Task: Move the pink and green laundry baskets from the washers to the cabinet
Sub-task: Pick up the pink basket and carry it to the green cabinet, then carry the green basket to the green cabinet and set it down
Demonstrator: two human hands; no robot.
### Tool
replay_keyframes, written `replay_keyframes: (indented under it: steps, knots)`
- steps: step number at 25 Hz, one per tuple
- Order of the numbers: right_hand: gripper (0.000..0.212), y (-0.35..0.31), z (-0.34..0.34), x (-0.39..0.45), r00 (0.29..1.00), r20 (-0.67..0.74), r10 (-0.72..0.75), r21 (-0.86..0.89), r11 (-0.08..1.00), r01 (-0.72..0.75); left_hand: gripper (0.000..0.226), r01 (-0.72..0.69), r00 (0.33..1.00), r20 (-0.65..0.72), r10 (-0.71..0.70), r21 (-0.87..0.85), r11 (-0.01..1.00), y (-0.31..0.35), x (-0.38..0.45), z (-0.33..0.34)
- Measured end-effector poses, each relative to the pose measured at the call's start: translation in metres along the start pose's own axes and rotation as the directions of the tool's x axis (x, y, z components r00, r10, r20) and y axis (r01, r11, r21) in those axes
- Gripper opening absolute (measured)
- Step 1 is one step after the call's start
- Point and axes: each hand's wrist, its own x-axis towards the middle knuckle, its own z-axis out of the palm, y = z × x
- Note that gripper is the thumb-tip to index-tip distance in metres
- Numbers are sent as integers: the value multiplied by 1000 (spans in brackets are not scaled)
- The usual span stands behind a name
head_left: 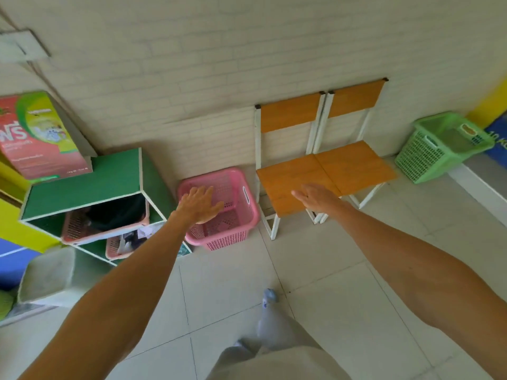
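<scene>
Head view: The pink basket (219,208) stands on the tiled floor (315,270), just beside the green cabinet (82,185) and next to the two orange chairs (323,171). The left hand (199,204) is over the basket's open top with fingers apart, gripping nothing. The right hand (315,197) is in front of the chair seats, fingers extended and apart, also empty. The green basket (441,146) rests tilted at the far right, well apart from the cabinet, against a raised ledge.

Hazards, as judged from this position:
- The pink basket sits close to the chair leg; a sideways nudge could jam it there.
- The green basket is not yet moved; its tilt means a one-sided pull could tip it.
- The cabinet's compartments already hold other baskets, so free space cannot be confirmed.
- The view is blurred; grip on a rim cannot be verified
</scene>
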Motion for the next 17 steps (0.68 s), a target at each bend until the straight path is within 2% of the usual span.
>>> replay_keyframes:
  steps: [3,6,8,11,17]
  knots:
    - [87,65,-12,-43,995,-17,99,74,992,-97,83,-125,992,18,125,-3,992,60,3,-3]
    - [74,133,-24,-81,979,-60,197,141,972,-187,87,-222,975,37,221,46,974,132,18,-8]
    - [72,175,-29,-97,969,-80,233,150,964,-220,78,-271,962,50,268,92,958,176,32,-7]
    - [75,256,-36,-121,940,-86,330,180,933,-311,77,-319,947,76,313,98,943,264,60,-2]
    - [76,448,-49,-157,871,-89,482,134,873,-470,73,-412,911,54,409,60,909,478,125,13]
